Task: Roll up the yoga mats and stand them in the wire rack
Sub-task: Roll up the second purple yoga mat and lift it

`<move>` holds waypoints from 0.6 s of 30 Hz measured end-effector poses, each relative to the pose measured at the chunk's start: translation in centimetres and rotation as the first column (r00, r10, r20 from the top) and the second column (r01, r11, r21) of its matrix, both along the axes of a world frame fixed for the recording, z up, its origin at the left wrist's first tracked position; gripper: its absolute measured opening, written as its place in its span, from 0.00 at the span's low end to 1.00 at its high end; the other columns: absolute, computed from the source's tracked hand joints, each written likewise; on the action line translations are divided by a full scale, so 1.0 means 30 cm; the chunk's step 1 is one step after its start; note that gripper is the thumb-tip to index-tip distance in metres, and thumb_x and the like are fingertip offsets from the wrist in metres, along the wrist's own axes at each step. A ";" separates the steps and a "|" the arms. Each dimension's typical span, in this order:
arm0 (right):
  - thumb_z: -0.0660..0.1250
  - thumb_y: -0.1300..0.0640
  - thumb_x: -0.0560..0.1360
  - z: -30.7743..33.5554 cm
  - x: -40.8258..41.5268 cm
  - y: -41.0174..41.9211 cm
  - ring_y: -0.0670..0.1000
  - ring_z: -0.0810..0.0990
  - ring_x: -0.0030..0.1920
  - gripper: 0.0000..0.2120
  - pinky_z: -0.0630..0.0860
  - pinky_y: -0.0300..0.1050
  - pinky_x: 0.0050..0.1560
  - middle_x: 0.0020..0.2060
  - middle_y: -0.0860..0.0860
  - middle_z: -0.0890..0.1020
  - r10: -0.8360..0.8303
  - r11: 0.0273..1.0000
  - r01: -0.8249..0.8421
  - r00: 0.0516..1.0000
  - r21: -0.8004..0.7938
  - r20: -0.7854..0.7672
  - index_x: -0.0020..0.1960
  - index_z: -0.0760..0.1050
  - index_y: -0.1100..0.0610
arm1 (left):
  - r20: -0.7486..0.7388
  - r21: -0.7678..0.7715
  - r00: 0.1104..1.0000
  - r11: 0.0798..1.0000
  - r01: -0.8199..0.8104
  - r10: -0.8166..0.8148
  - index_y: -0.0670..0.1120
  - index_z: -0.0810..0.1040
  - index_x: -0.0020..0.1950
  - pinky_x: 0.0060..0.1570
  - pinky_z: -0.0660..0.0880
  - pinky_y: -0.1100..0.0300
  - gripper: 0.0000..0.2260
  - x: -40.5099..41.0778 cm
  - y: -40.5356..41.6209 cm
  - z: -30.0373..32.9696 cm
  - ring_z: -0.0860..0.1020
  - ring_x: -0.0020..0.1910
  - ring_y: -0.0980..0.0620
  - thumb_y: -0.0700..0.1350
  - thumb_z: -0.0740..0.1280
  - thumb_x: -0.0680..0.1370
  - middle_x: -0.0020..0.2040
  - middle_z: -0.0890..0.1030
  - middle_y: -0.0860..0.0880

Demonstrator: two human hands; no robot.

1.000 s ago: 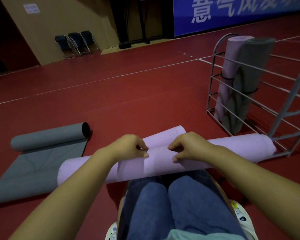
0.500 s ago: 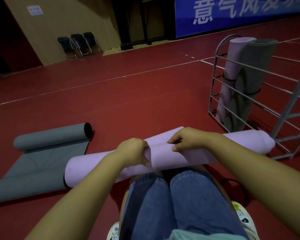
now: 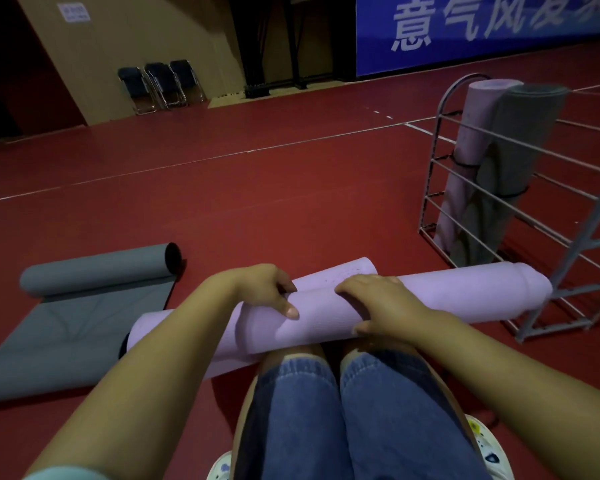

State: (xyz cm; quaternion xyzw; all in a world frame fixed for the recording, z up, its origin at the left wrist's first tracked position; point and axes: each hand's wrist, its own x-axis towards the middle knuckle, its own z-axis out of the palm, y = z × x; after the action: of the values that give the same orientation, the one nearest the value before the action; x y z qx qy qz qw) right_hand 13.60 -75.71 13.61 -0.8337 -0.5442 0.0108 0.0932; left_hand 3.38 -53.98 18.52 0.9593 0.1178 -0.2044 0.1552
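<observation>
A red sports floor fills most of the view, crossed by thin white lines. Along the far wall hangs a blue banner with large pale characters, and to its left a tan wall carries a small white notice. Three dark folding chairs stand in a row at the foot of that wall.

At the right stands the wire rack, a grey metal frame with horizontal bars and a rounded top corner. Inside it two rolled mats stand upright and lean together: a lilac rolled mat on the left and a grey rolled mat on the right, each with a dark band around it.

On the floor at the left lies a grey mat, partly unrolled, its rolled part at the far end and the flat part reaching toward the lower left edge.

Across the person's knees, in blue jeans, lies the purple mat, nearly fully rolled, with its right end just beside the rack's lower frame and its left end near the grey mat. A loose flap of it sticks up behind the roll between the hands.

The left hand grips the roll from above, fingers curled over the far side and thumb lying along the near face. The right hand also clasps the roll, fingers spread over the top and thumb tucked underneath. White patterned shoes show at the bottom edge.
</observation>
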 end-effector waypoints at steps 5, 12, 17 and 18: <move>0.73 0.47 0.66 0.005 0.056 0.054 0.50 0.69 0.66 0.32 0.67 0.52 0.62 0.66 0.45 0.71 -0.009 0.998 0.004 0.996 -0.061 -0.089 0.68 0.67 0.47 | 0.045 -0.112 0.994 0.990 -0.090 0.096 0.50 0.75 0.66 0.55 0.67 0.64 0.24 -0.009 0.041 -0.047 0.75 0.55 0.55 0.55 0.72 0.72 0.60 0.78 0.53; 0.76 0.47 0.64 0.026 0.129 0.105 0.52 0.75 0.58 0.31 0.71 0.47 0.58 0.59 0.50 0.78 0.057 0.988 -0.082 0.980 -0.128 -0.193 0.64 0.71 0.51 | 0.129 0.186 0.989 0.981 0.046 -0.071 0.48 0.69 0.69 0.54 0.69 0.58 0.36 -0.048 0.010 -0.096 0.73 0.56 0.48 0.58 0.77 0.65 0.60 0.74 0.47; 0.77 0.47 0.63 0.020 0.111 0.131 0.54 0.74 0.58 0.35 0.69 0.46 0.52 0.60 0.53 0.75 0.053 0.969 -0.082 0.990 -0.234 -0.129 0.65 0.66 0.54 | 0.123 0.326 0.989 0.945 0.038 -0.082 0.46 0.67 0.65 0.55 0.73 0.51 0.41 -0.017 -0.006 -0.168 0.74 0.55 0.44 0.62 0.78 0.60 0.58 0.73 0.45; 0.78 0.46 0.62 0.017 0.096 0.138 0.55 0.73 0.58 0.37 0.69 0.47 0.50 0.59 0.52 0.74 0.041 0.961 -0.063 0.995 -0.268 -0.089 0.64 0.65 0.54 | 0.130 0.330 0.989 0.944 0.025 -0.071 0.46 0.68 0.65 0.55 0.73 0.51 0.40 -0.012 -0.003 -0.176 0.74 0.55 0.44 0.62 0.77 0.60 0.58 0.74 0.45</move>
State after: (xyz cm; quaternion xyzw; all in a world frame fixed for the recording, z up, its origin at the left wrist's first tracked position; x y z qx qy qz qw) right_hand 16.47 -71.58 14.13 -0.8228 -0.5551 0.1217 0.0007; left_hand 3.04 -54.08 13.25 0.9863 0.1156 -0.1180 -0.0033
